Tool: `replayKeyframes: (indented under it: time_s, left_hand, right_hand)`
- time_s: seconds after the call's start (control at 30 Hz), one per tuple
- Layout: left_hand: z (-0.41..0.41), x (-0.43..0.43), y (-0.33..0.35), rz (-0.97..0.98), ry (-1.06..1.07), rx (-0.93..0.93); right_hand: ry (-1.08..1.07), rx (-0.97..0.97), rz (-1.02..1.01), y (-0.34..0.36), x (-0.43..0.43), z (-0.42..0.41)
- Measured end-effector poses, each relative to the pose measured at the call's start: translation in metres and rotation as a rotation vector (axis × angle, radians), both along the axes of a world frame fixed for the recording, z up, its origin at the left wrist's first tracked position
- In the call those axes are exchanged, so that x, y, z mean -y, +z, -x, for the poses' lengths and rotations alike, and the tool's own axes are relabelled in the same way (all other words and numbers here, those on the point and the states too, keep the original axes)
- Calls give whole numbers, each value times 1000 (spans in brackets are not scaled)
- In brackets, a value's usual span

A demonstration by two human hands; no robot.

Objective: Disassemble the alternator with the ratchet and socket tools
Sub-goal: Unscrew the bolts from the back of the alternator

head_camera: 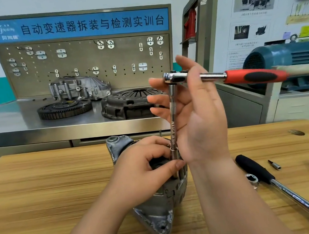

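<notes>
The grey cast-metal alternator (pixel 156 211) stands on the wooden table (pixel 51 186), its top gripped by the left hand (pixel 146 173). The right hand (pixel 195 110) pinches the head (thumb over, fingers loose) of the red-handled chrome ratchet (pixel 212 76).

— What is blocked at the alternator (pixel 159 202)?
— Its top is covered by the left hand (pixel 147 175) and right hand (pixel 197 115). The extension (pixel 173 118) is stood upright there, and the ratchet (pixel 251 76) juts rightward above.
— And beside it?
— To its right the table (pixel 51 186) is strewn with a spare ratchet (pixel 285 188), socket (pixel 252 179) and bit (pixel 274 165). To its left, open wood is offered.
</notes>
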State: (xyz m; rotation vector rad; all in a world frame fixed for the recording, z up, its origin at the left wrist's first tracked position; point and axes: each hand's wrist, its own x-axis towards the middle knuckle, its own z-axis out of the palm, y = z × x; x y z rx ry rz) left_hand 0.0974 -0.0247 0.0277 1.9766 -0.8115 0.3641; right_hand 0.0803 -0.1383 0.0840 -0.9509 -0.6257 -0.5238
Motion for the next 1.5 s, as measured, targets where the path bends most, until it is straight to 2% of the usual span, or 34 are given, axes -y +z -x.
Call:
replayKeyframes:
  time_s: [0.13,0.2,0.27,0.37,0.47,0.53,0.67,0.83,0.93,1.07,1.23,1.43,1.5]
  left_hand:
    - [0,2,0,16,60,26]
    - [0,4,-2,18,70,18]
    - [0,5,-3,-7,90,31]
    - [2,5,-1,-41,86,45]
    - [4,4,0,-10,46,25]
    - [4,2,0,6,21,0]
    - [2,1,0,4,58,15]
    - [1,5,-2,-12,92,37]
    - [0,5,-3,-64,110,53]
    - [1,4,-3,-8,74,35]
    - [0,1,-3,19,24,5]
    - [0,4,-3,11,44,37]
    - [0,4,-3,0,43,46]
  right_hand:
    - [-273,173,145,1,-3,1]
    - [-343,270,217,0,-3,1]
    - [-310,263,217,0,-4,1]
    - [-116,148,134,1,-4,2]
    - [45,45,39,1,-1,1]
    - [77,-1,21,0,0,0]
    - [-38,23,39,-1,-2,-1]
    - [-236,179,168,0,-4,1]
    - [-159,150,144,0,-6,2]
    - [-20,66,51,1,-2,2]
    - [-24,-17,52,-1,-1,0]
    - [-315,230,239,0,-4,1]
    - [-313,247,282,0,-6,2]
